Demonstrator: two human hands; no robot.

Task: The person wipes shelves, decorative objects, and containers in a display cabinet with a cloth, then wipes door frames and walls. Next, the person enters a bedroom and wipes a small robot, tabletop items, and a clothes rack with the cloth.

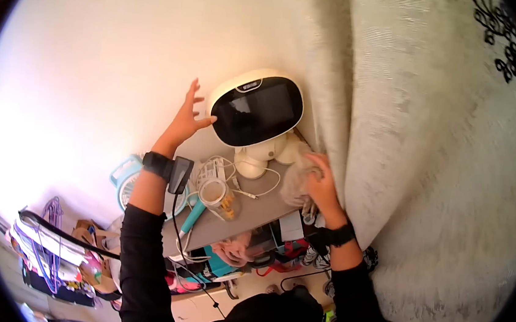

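Note:
A white robot-like device [268, 148] with a dark oval screen [257, 113] stands at the back of a grey shelf [252, 217]. Beside the screen's left edge my left hand [188, 118] is raised, fingers spread, its thumb close to the rim; whether it touches is unclear. My right hand [324, 185] is at the shelf's right end, fingers bent against a crumpled translucent bag [295, 182]. Whether it grips the bag cannot be made out. A clear jar [213, 193] with yellow items, a white cable [271, 190] and a teal-handled object [192, 218] lie between my arms.
A pale curtain [428, 176] hangs close on the right, near my right arm. On the left are a light-blue fan [126, 180], hangers [50, 235] and a brown bag [98, 263]. Below the shelf are mixed items, including a teal box [223, 262]. A black cable hangs from my left wrist.

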